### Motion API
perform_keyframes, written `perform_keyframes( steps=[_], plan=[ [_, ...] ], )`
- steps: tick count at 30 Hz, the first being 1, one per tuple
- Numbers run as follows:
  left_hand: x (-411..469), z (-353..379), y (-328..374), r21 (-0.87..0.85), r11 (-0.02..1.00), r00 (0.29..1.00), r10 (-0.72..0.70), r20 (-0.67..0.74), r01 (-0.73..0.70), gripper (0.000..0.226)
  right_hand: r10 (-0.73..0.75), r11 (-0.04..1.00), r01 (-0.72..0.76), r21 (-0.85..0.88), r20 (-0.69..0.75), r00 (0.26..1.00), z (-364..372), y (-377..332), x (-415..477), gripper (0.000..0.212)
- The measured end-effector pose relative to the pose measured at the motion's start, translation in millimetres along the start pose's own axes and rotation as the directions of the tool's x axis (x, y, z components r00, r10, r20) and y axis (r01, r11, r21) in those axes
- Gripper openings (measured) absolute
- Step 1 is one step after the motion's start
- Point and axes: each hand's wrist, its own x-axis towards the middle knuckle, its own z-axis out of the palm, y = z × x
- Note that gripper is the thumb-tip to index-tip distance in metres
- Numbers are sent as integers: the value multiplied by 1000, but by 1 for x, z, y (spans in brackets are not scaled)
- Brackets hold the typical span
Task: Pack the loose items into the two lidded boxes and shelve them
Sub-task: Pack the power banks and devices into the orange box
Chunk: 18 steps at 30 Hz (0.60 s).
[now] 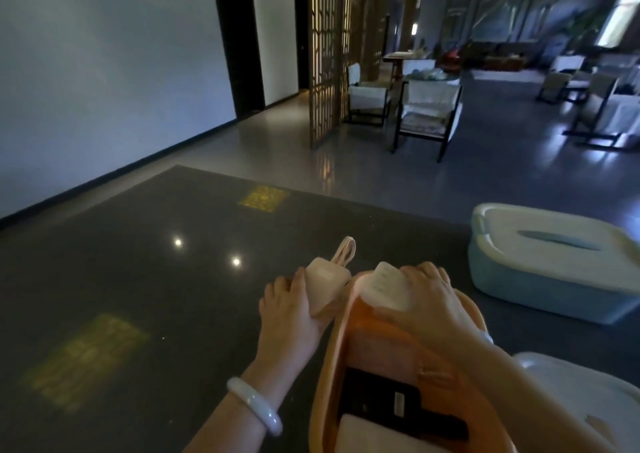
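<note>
Curling its fingers round a pink strapped case (pixel 325 284) just left of the open orange box (pixel 317 393), the left hand (pixel 289 314) mirrors the right hand (pixel 429 300), which clasps a white block (pixel 386 286) over the box's far end; both seem light and rigid, best gripped by their sides.

Both forearms are bare, with no sleeves in view. A smooth, pale, milky-white bangle (pixel 254 404) circles the left wrist. The hands, left (pixel 289 308) and right (pixel 427 298), wear no gloves or rings.
</note>
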Motion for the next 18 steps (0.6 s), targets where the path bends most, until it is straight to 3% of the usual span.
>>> perform_keyframes(
  steps=[7, 11, 18],
  plan=[
    [6, 19, 17, 14, 998, 997, 64, 37, -65, 84, 39, 996, -41, 75, 31, 999, 25, 16, -8, 95],
    [7, 30, 19, 73, 995, 996, 69, 53, -72, 85, -46, 993, 57, -99, 105, 993, 31, 11, -15, 91],
    [10, 36, 18, 94, 993, 997, 70, 43, -74, 88, -79, 974, 118, -192, 198, 977, 56, 7, -20, 84]
  ],
)
